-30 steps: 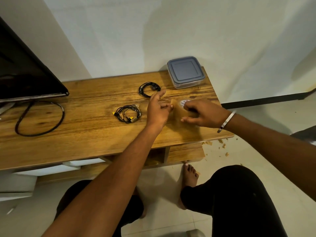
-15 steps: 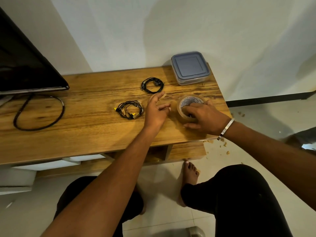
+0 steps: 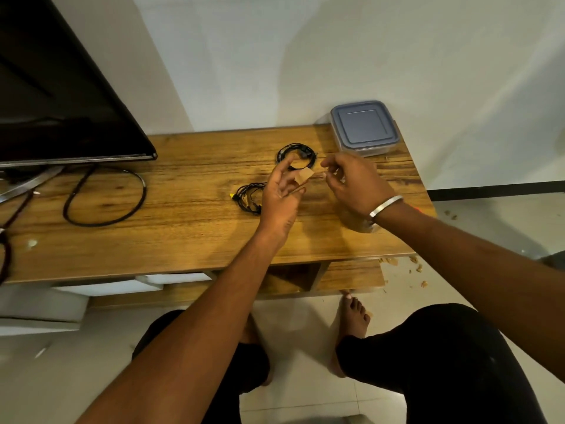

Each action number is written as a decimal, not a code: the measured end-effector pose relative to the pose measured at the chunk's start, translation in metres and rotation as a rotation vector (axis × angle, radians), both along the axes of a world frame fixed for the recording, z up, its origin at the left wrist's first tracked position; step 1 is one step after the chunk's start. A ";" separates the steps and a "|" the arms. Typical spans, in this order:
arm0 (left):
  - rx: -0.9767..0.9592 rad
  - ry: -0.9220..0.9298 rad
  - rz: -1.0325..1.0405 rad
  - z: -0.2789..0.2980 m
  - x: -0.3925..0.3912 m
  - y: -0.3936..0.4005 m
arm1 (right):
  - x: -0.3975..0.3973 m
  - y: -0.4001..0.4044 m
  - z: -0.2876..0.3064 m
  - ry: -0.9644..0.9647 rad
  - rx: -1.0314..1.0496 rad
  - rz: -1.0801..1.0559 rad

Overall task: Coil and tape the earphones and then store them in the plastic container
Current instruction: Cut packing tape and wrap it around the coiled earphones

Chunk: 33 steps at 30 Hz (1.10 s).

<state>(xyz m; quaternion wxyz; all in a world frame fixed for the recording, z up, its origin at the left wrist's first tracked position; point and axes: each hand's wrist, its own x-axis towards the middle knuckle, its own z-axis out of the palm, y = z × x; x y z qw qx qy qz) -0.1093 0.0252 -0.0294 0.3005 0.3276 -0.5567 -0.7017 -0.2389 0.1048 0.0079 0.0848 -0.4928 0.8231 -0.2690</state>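
Two black coiled earphones lie on the wooden table [image 3: 189, 228]: one coil [image 3: 308, 150] at the back, and another with yellow bits [image 3: 246, 195] nearer, partly hidden by my left hand. My left hand [image 3: 279, 200] is raised above the table and pinches a short strip of brown tape [image 3: 303, 175]. My right hand [image 3: 356, 182] pinches the strip's other end, which is blurred. The tape roll [image 3: 356, 223] lies on the table under my right wrist. The plastic container [image 3: 363, 128], its grey-blue lid on, stands at the back right corner.
A black TV [image 3: 61, 102] stands at the back left, with a black cable loop [image 3: 104, 194] in front of it. Crumbs [image 3: 417, 264] lie on the floor by the table's right edge. My knees and a bare foot [image 3: 353, 316] are below the table's front edge.
My right hand let go of the tape roll, which now lies under the wrist. Both hands rose and now hold a short strip of tape between them. The view shifted downward.
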 end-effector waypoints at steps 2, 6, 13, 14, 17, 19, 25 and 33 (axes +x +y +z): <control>-0.003 0.005 -0.019 0.001 0.003 -0.002 | 0.004 -0.011 0.001 -0.051 -0.004 -0.018; -0.015 0.015 -0.041 0.000 0.007 -0.008 | 0.013 -0.021 0.002 -0.122 -0.046 -0.025; -0.018 0.003 -0.036 -0.001 0.009 -0.011 | 0.018 -0.024 0.005 -0.219 -0.108 -0.068; -0.024 -0.002 -0.036 -0.002 0.009 -0.011 | 0.018 -0.024 0.005 -0.211 -0.117 -0.071; -0.041 -0.013 -0.043 -0.003 0.008 -0.010 | 0.017 -0.025 0.003 -0.194 -0.148 -0.075; -0.032 -0.012 -0.056 -0.002 0.006 -0.010 | 0.017 -0.025 0.003 -0.159 -0.148 -0.056; -0.048 -0.019 -0.075 0.000 0.001 -0.018 | 0.011 -0.021 0.002 -0.157 -0.160 0.011; -0.083 -0.018 -0.101 0.004 -0.003 -0.015 | 0.004 -0.021 -0.003 -0.222 -0.122 -0.013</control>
